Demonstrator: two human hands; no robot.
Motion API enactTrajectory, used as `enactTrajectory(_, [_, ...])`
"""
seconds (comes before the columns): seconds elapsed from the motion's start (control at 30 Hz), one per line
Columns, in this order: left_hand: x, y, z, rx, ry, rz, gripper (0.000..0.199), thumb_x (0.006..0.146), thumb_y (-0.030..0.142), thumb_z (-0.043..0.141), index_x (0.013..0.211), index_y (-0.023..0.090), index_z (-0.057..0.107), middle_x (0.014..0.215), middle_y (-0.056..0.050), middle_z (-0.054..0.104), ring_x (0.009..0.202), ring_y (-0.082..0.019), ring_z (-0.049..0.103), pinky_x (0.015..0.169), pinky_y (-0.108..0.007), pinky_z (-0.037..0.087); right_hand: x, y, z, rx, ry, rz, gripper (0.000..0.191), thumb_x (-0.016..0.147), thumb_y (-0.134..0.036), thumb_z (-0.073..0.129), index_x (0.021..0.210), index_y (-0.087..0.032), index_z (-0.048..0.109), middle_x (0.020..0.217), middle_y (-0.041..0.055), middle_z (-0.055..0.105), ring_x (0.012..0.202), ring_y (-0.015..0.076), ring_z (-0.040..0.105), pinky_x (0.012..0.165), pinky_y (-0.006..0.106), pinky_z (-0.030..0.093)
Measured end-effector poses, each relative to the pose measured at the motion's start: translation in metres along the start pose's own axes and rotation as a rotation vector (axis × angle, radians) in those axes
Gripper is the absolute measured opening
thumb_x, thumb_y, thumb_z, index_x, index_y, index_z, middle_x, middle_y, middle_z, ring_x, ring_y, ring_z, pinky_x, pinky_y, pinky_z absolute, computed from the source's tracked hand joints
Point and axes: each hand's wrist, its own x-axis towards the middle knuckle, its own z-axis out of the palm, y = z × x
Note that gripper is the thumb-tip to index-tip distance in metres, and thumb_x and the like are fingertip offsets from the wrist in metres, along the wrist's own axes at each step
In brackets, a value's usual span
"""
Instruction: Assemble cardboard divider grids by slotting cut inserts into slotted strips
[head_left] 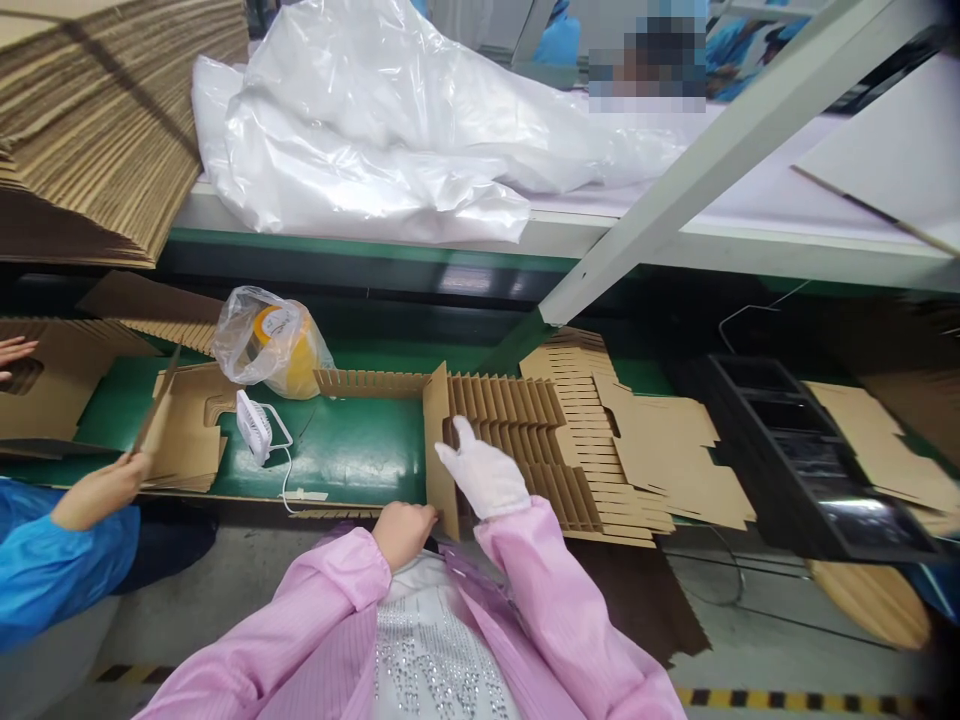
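My bare left hand (pixel 405 535) is closed at the near end of an upright cardboard strip (pixel 437 450), its fingertips against the edge. To the right of that strip, my right hand (pixel 482 468), in a white glove, is spread over a row of upright cardboard dividers (pixel 506 402), thumb and forefinger apart. Its other fingers are partly hidden. More slotted cardboard pieces (pixel 585 400) lie fanned out to the right of the dividers.
A white fan (pixel 255 430) and bagged yellow tape rolls (pixel 296 350) stand left on the green surface (pixel 360 450). A co-worker's hand (pixel 101 492) holds cardboard at far left. A black tray (pixel 817 460) lies right. A slanted white post (pixel 675 190) crosses above.
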Motion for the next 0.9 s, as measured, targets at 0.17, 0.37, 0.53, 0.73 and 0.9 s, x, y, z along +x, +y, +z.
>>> enactTrajectory(0.17, [0.000,0.001,-0.001,0.003,-0.003,-0.007,0.031,0.097,0.024,0.034,0.103,0.015,0.063,0.090,-0.011,0.072,0.083,-0.025,0.069,0.070,-0.035,0.052,0.055,-0.019,-0.026,0.097,0.077,0.058,0.065,0.095,-0.050,0.026,0.150,-0.017,0.015,0.098,0.0155,0.068,0.086,0.0243,0.068,0.076,0.035,0.049])
enactTrajectory(0.37, [0.003,0.000,0.007,0.000,0.080,0.033,0.026,0.095,0.021,0.038,0.103,0.016,0.063,0.087,-0.010,0.071,0.081,-0.023,0.069,0.069,-0.032,0.051,0.097,-0.022,-0.009,0.035,0.101,0.005,0.061,0.096,-0.025,0.026,0.151,-0.008,0.005,0.092,0.0188,0.068,0.087,0.0248,0.067,0.078,0.038,0.049])
enactTrajectory(0.53, [0.003,-0.001,0.010,-0.005,0.079,0.026,0.023,0.094,0.021,0.040,0.096,0.015,0.062,0.083,-0.010,0.070,0.080,-0.023,0.068,0.067,-0.031,0.049,0.091,-0.025,0.001,-0.010,0.208,0.046,0.062,0.095,-0.024,0.026,0.150,-0.004,0.006,0.084,0.0194,0.067,0.078,0.0259,0.067,0.069,0.039,0.051])
enactTrajectory(0.73, [0.001,0.000,0.008,-0.009,0.017,0.010,0.023,0.095,0.022,0.040,0.097,0.015,0.062,0.086,-0.010,0.071,0.081,-0.025,0.069,0.068,-0.034,0.049,0.088,-0.024,0.013,-0.024,0.256,0.064,0.059,0.095,-0.024,0.023,0.151,-0.008,0.011,0.078,0.0142,0.066,0.072,0.0222,0.067,0.062,0.032,0.052])
enactTrajectory(0.9, [0.000,0.002,0.002,-0.035,-0.026,0.006,0.026,0.096,0.024,0.039,0.097,0.016,0.063,0.089,-0.010,0.072,0.085,-0.024,0.069,0.070,-0.034,0.050,0.108,-0.023,0.021,-0.004,0.090,0.052,0.061,0.094,-0.024,0.028,0.150,-0.007,0.010,0.080,0.0151,0.066,0.075,0.0236,0.068,0.068,0.038,0.052])
